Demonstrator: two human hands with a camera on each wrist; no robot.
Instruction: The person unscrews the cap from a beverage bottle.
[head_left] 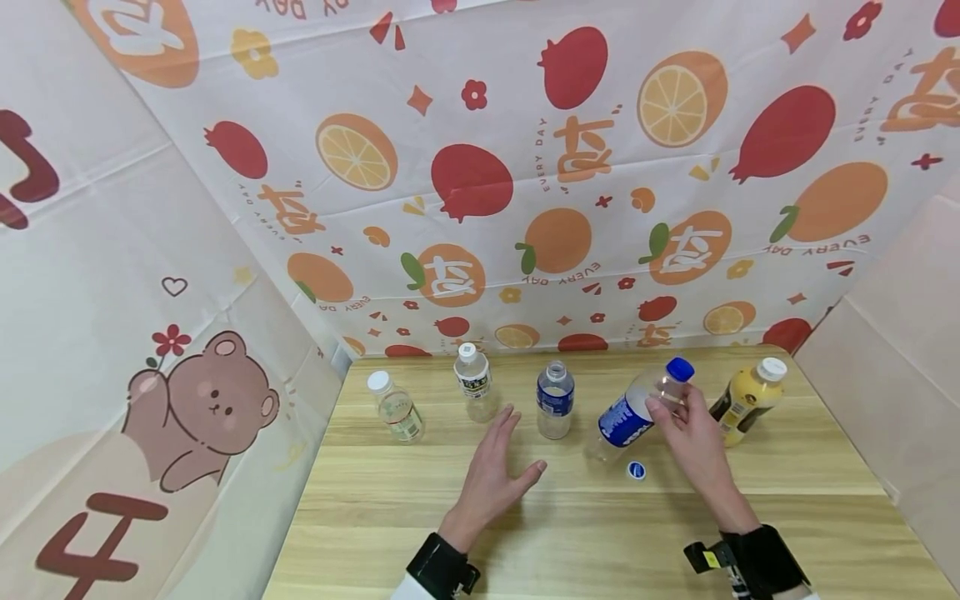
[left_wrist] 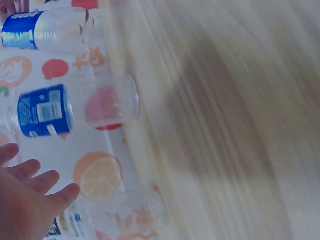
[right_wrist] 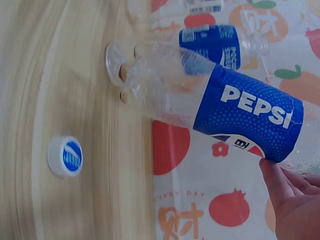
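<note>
My right hand grips the upper part of a clear Pepsi bottle, with a blue label and blue cap. The bottle leans to the right, and its base shows close over the table in the right wrist view. A white bottle cap with a blue top lies on the wood near that base. With fingers spread and holding nothing, my left hand hovers over the table. Ahead of it are an uncapped clear bottle with a blue label and a white-capped clear bottle with a dark-printed label.
Standing at the back left of the wooden table is a clear bottle with a white cap and pale green label. A yellow bottle with a white cap stands right of the Pepsi bottle. A fruit-printed cloth hangs behind.
</note>
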